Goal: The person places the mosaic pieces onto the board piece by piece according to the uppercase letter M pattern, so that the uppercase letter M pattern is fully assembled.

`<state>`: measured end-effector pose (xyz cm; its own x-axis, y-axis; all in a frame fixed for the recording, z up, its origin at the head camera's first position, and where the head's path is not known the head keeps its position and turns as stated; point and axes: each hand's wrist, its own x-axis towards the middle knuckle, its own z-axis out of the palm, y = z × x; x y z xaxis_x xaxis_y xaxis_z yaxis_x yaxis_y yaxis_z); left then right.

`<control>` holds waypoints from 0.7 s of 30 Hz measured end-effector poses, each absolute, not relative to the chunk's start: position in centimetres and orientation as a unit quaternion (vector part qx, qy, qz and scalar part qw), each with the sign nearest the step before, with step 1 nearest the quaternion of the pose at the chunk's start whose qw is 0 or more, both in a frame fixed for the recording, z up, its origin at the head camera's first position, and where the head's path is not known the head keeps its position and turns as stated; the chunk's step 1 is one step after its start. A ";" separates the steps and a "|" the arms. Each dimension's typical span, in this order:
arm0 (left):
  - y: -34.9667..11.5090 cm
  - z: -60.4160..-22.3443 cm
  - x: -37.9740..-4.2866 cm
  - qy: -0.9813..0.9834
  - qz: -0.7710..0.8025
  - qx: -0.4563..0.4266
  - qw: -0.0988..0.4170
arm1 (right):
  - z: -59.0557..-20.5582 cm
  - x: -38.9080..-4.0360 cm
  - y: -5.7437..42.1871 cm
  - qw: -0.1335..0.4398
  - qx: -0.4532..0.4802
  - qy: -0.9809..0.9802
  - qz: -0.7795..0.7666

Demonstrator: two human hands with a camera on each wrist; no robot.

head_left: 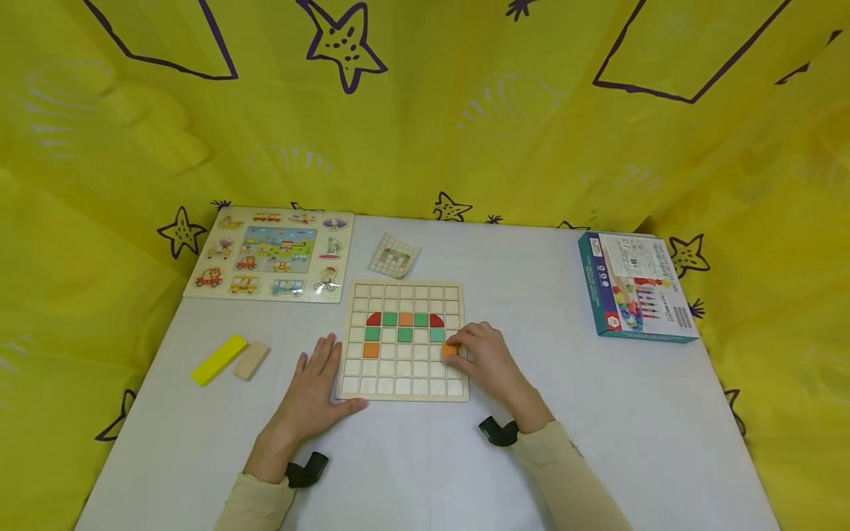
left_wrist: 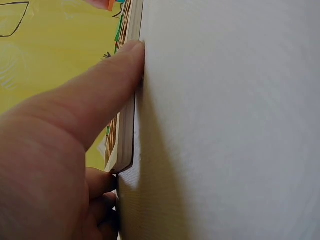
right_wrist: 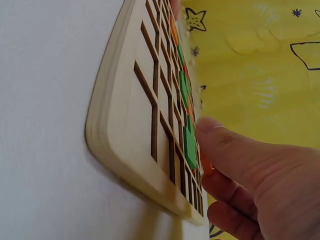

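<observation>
A wooden grid board lies flat on the table in the head view, with red, green and orange tiles set in its upper and middle rows. My right hand pinches an orange square tile between thumb and fingers over the board's right side, just below a green tile. Another orange tile sits in the grid on the left. My left hand rests at the board's lower left corner, fingers straight along the left edge. In the left wrist view, its thumb touches the board's near edge.
Behind the board lies a small pattern card. A picture puzzle stands at the back left, with a yellow block and a plain wooden block before it. On the right is a toy box. Yellow curtain surrounds the table.
</observation>
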<state>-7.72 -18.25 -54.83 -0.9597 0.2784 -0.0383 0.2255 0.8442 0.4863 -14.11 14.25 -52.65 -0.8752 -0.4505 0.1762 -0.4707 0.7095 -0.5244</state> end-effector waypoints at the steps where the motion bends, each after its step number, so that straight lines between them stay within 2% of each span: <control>1: -18.3 -54.9 -7.7 0.959 0.246 0.132 0.053 | -52.7 -14.1 14.0 0.016 0.250 -0.924 0.288; 21: -18.3 -54.9 -7.8 0.958 0.247 0.136 0.049 | -53.0 -14.2 12.3 0.035 0.262 -0.924 0.276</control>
